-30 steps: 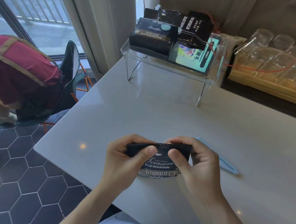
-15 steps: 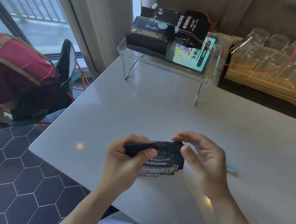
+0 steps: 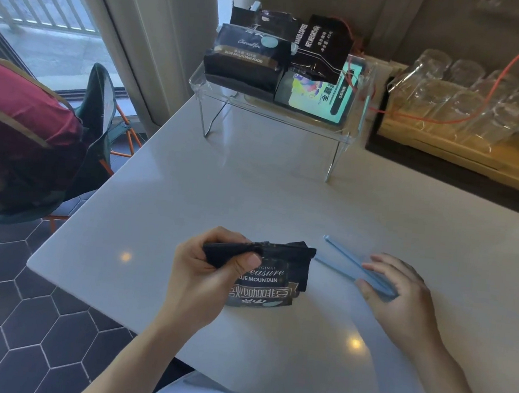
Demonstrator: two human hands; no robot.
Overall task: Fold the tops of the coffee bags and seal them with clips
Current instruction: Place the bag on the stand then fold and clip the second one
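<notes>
Black foil coffee bag (image 3: 270, 279) stands on the white desk (image 3: 252, 195), its folded top pinched shut in the left hand (image 3: 210, 270); just to its right the right hand (image 3: 401, 292) closes thumb and fingers on the long pale blue clip (image 3: 353, 265) lying on the desk

Coffee bag and clip at the table's near edge, storage behind

On the table (image 3: 283, 198), the coffee bag (image 3: 270, 279) sits in the left hand (image 3: 203, 273); just to its right lies the clip (image 3: 356, 267), under the right hand (image 3: 400, 298). Behind stands a clear rack (image 3: 350, 132) bearing more bags (image 3: 246, 58), with a tray of glasses (image 3: 467, 99) to its right.
</notes>
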